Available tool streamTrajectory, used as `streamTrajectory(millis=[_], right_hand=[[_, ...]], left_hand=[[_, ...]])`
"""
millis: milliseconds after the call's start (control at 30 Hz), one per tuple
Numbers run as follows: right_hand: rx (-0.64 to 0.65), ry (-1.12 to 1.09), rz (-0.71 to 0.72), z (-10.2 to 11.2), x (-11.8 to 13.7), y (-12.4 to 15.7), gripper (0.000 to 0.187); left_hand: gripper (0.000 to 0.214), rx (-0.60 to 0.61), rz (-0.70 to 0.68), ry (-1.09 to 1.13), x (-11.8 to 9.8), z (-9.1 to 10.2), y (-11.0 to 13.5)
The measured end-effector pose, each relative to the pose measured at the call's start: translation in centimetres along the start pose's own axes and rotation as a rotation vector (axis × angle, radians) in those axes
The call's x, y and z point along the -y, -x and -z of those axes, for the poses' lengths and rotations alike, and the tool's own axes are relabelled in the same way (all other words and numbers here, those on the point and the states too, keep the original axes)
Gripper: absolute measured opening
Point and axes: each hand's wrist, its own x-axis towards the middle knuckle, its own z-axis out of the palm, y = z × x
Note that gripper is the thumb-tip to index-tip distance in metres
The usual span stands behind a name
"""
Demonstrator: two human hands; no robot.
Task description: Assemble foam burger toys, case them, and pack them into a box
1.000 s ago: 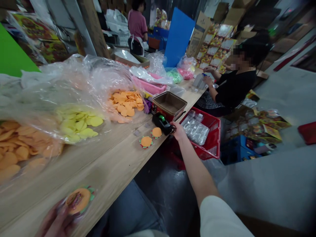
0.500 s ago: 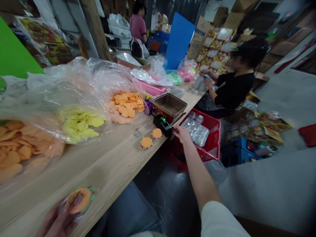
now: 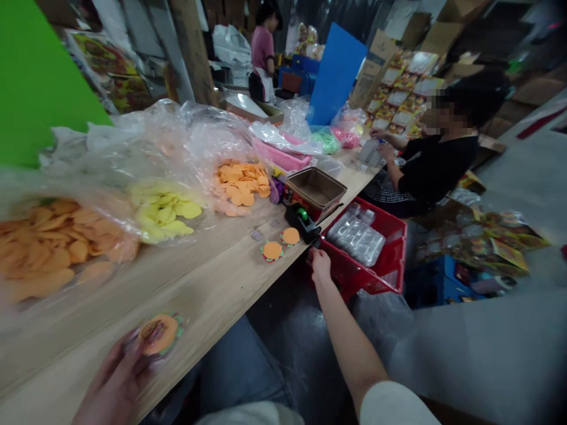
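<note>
Clear packets [image 3: 357,237] in red basket [image 3: 383,283]

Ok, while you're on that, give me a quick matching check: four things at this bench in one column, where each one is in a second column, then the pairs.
1. left hand
2. right hand
3. tape dispenser
4. clear packets

A. inside the red basket
B. holding a burger-shaped piece
C. on the wooden table, in front of the brown tray
D. just past the table's edge, near the basket's corner

Pairs: 1-B, 2-D, 3-C, 4-A
</note>
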Motion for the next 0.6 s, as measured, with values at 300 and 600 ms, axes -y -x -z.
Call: streamTrajectory(millis=[300,600], right_hand=[[0.995,0.111,0.156,-7.0,0.5,21.9,0.037],[1.064,0.118,0.314,-10.4,-0.3,25.6,0.058]], left_hand=[[0.029,0.12,-0.207,0.304,-4.0,-2.7,3.9],[0.028,0.15,-0.25,0.355,-4.5,-0.2,5.8]])
